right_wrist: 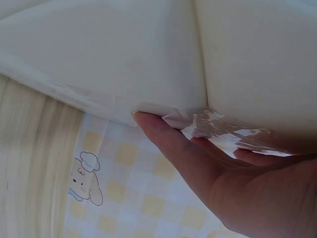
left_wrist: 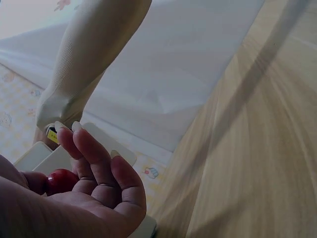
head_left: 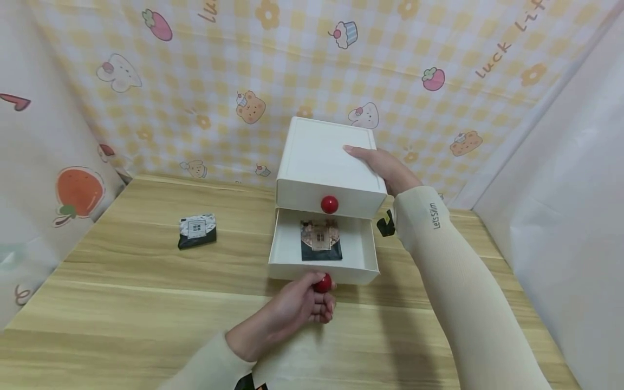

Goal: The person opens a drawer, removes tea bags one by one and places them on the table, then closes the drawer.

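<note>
A small white two-drawer cabinet (head_left: 331, 154) stands against the back cloth. Its lower drawer (head_left: 287, 249) is pulled out, with a dark packet (head_left: 320, 238) with a patterned top lying inside. At the front, my left hand (head_left: 297, 311) pinches the lower drawer's red knob (head_left: 323, 283) between thumb and index finger; the other fingers are loosely bent. My right hand (head_left: 387, 165) rests on the cabinet's right side, its thumb lying on the top. In the right wrist view, the fingers (right_wrist: 213, 148) touch the white cabinet wall near clear tape.
A second packet (head_left: 197, 230), black with a grey-white patterned top, lies on the wooden table (head_left: 146, 292) left of the cabinet. Another red knob (head_left: 329, 204) marks the closed upper drawer. Patterned cloth (head_left: 205, 81) hangs behind, with white sheets (head_left: 560, 157) at the sides.
</note>
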A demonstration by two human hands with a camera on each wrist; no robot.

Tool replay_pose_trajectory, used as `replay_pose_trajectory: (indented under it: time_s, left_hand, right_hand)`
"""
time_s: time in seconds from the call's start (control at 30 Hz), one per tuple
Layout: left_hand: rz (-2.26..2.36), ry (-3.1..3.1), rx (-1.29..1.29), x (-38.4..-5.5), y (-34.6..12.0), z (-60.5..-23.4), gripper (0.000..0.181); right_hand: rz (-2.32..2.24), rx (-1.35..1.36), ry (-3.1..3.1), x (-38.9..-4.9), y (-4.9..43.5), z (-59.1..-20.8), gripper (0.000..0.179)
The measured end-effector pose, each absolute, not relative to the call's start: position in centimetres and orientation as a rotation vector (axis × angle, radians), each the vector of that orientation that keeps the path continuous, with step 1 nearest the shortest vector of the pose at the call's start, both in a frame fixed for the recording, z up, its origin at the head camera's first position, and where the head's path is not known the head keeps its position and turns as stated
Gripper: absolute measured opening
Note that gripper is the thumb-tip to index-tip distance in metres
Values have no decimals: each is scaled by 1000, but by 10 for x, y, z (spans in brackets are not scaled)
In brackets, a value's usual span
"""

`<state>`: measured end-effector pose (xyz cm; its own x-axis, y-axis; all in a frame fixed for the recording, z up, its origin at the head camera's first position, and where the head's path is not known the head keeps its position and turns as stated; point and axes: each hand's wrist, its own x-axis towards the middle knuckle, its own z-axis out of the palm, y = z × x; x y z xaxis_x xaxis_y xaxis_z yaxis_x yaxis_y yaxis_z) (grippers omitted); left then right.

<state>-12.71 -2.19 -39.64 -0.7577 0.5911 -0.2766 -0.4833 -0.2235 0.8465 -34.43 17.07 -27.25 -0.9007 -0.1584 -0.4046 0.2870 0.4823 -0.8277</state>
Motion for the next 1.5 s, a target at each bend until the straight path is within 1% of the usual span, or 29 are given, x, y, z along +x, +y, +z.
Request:
replay_pose_trajectory:
  time_s: [0.6,0.97,1.1,1.33,1.5]
  left_hand:
    - [1988,1420,110,-111,-22,-399,45]
    - [1943,1538,115,-109,-25,-401,49]
    - [1943,1532,128,-110,-26,-404,53]
    - [1864,1520,133,-109,-31,-409,65]
    - [1770,1634,160,-107,-37,-400,57]
  right_hand:
    - [-1420,109,2274,-343,172,-270,89]
    - [-1455,120,2249,-342,171,-271,85]
    - [-1463,109,2237,-342,171,-271,84]
    - [-1448,105,2248,-341,172,-271,85]
    - [-1455,90,2249,-342,171,-271,84]
